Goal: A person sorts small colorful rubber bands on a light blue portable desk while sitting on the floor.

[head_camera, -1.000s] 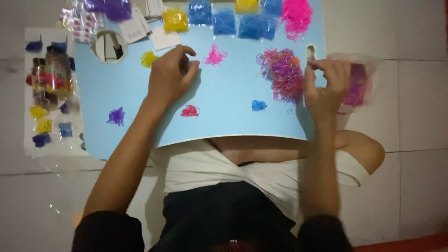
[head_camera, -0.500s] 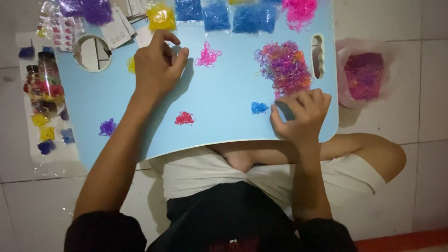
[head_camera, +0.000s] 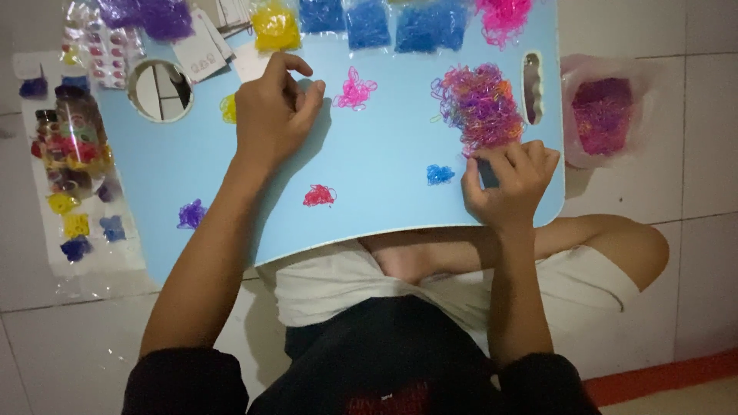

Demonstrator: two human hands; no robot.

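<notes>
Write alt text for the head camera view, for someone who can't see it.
Two bare hands work on a light blue lap board: the right hand touches a mixed pile of tiny elastic bands, and the left hand rests near a small pink pile.

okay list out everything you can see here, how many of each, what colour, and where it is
lap tray: one, light blue, across the person's lap
mixed band heap: one, pink, purple and orange, tray's right part
small band piles: five on the tray; pink, blue, red, purple, yellow
bagged bands: several, yellow, blue, purple and pink, tray's far edge
plastic bag of bands: one, pinkish purple, floor right of tray
clear sheet with packets: one, mixed colours, floor left of tray
floor tiles: pale
left hand: curled, between yellow and pink piles
right hand: fingertips at the mixed heap's near edge
</notes>
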